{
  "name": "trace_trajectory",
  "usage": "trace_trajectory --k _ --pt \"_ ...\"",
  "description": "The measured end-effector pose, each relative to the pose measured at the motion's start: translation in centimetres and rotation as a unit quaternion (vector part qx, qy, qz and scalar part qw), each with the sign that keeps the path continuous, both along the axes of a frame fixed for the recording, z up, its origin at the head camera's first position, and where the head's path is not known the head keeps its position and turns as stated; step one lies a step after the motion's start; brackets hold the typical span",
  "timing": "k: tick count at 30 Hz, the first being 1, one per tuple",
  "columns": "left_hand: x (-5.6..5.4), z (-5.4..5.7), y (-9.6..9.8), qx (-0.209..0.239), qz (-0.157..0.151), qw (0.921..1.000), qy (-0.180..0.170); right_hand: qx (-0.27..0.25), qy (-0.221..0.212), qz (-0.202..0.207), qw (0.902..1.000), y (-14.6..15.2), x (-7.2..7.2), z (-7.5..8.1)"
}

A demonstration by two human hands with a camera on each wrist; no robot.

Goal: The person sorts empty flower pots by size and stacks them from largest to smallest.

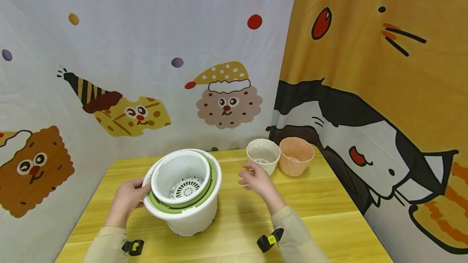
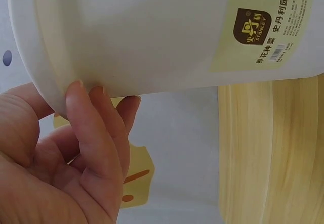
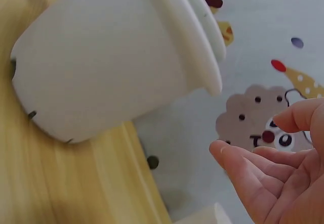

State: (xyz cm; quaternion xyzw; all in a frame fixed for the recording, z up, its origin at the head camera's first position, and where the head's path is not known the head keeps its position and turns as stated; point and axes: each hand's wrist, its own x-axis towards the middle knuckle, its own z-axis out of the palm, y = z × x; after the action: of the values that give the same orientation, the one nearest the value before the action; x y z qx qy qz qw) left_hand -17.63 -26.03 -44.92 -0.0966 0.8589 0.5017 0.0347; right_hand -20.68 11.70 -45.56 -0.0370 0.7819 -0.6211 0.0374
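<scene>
Fingers of the left hand pinch the outer pot, seemingly steadying it; the slack, empty right hand should probably grip its right side next

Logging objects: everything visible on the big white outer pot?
The large round white plastic-looking pot has a wide flared rim, notches round its base and a pale yellow-green printed label. Roughly upright over the yellow wood-grain table, it holds a green pot and a smaller white pot. The left hand grips its rim; base contact is unclear.
</scene>
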Motion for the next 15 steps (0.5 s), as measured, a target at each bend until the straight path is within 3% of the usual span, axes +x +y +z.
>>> trace_trajectory --k 15 --pt "0.1 -0.1 0.1 0.004 0.003 1.0 -0.003 -0.005 -0.036 -0.041 0.9985 3.1 1.1 -3.9"
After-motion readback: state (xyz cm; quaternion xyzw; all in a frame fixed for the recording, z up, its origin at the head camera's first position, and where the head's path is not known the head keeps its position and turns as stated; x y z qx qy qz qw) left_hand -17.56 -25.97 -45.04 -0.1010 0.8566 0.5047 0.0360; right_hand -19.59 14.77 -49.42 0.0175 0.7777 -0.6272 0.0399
